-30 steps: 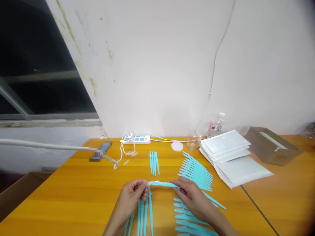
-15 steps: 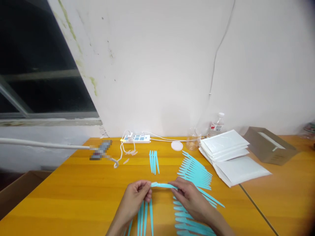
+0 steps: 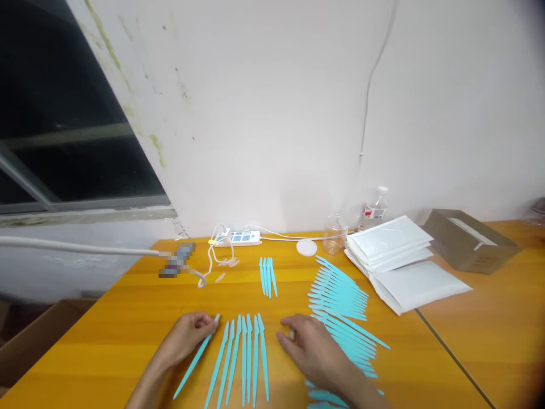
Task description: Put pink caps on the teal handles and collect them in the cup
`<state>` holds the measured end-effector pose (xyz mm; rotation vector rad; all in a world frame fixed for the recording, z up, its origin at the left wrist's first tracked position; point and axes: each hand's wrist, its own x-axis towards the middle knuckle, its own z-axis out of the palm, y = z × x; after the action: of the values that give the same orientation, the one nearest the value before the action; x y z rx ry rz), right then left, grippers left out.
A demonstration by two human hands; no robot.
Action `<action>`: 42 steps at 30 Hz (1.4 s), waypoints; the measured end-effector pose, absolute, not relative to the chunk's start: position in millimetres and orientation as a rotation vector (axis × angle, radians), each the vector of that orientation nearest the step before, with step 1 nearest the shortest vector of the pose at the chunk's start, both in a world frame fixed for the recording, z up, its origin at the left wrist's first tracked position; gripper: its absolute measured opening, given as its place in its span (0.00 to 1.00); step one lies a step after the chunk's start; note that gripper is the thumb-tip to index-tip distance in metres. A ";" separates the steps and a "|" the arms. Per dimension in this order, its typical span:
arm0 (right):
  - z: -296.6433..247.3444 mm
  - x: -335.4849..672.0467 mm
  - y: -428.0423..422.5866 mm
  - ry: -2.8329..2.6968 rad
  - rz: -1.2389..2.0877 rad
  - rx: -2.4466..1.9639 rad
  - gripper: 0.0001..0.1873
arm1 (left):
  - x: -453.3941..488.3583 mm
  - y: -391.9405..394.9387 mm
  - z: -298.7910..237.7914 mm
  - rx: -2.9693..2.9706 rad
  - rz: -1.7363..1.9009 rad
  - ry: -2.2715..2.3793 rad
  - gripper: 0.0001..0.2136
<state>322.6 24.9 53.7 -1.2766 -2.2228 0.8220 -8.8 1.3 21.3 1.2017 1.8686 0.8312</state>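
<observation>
My left hand (image 3: 187, 339) pinches the upper end of a slim turquoise eyebrow razor (image 3: 193, 367), which slants down towards the table's front, left of a row. That row of several like razors (image 3: 244, 360) lies spread side by side, broader ends away from me. My right hand (image 3: 317, 353) hovers to the right of the row with thumb and fingers apart, nothing between them. Under and beyond it lies a fanned stack of many more razors (image 3: 343, 298), partly hidden by my hand and forearm. Farther back is a small group of razors (image 3: 268, 278).
A power strip (image 3: 238, 238) with white cables sits against the wall. Nearby are a round lid (image 3: 306, 247), a clear jar (image 3: 334, 236) and a bottle (image 3: 373, 210). White padded envelopes (image 3: 419, 284) and a cardboard box (image 3: 470, 241) stand at right. A cable-held pixelated object (image 3: 176, 260) is at left.
My hands have moved apart. The razor held between both is gone from my right hand, which is now open. My left hand has shifted left and holds a razor beside the row, now fully visible.
</observation>
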 end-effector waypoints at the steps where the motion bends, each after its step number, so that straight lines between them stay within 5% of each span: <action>1: 56.5 322.4 37.0 -2.227 0.782 -1.324 0.15 | -7.4 1.1 15.2 1.252 0.780 1.866 0.23; 14: 31.6 251.1 163.5 -2.197 0.620 -1.837 0.12 | -24.9 77.2 9.1 1.577 0.720 2.366 0.20; 20: 28.5 249.8 178.7 -2.144 0.695 -1.952 0.12 | -24.9 106.2 7.3 1.615 0.784 2.274 0.13; 24: 27.8 260.3 182.7 -2.128 0.708 -1.973 0.11 | -16.6 97.3 12.8 1.576 0.872 2.070 0.18; 30: 32.6 288.9 168.1 -2.161 0.538 -1.805 0.09 | 25.2 72.6 29.6 1.480 0.984 1.779 0.25; 42: 32.6 348.6 87.9 -2.084 0.197 -0.928 0.11 | 99.4 48.0 58.0 1.127 1.154 1.379 0.19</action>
<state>348.6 87.9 32.6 -0.9283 -2.0839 0.1972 99.4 48.0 58.0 1.1273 1.3787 1.1536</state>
